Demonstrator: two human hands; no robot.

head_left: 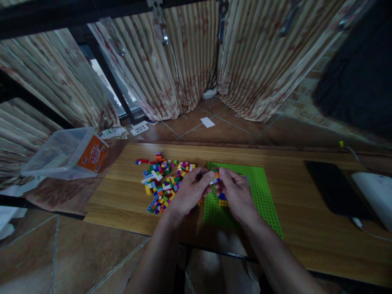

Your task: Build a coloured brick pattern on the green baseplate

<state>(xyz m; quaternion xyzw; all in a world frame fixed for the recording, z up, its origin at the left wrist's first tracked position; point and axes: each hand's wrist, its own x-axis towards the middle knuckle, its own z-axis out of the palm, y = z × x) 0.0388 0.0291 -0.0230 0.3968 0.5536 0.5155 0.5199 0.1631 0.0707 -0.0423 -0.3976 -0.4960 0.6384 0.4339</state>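
Between the fingertips of both hands is a small block of joined toy bricks [215, 177] in orange, green, purple and white. My left hand [194, 185] pinches it from the left, and my right hand [235, 188] grips its right side. Both hands are above a green studded baseplate [268, 200]. On the plate, partly covered by my right hand, stands a blue and yellow brick build [223, 200]. A loose pile of many-coloured bricks [167, 185] spreads over the table to the left of my left hand.
The wooden table [122, 196] also bears a black tablet [337, 188] with a cable and a white object [373, 196] at the right. A clear plastic bin [61, 151] with an orange label stands off the table's left end. Striped curtains [183, 61] hang behind.
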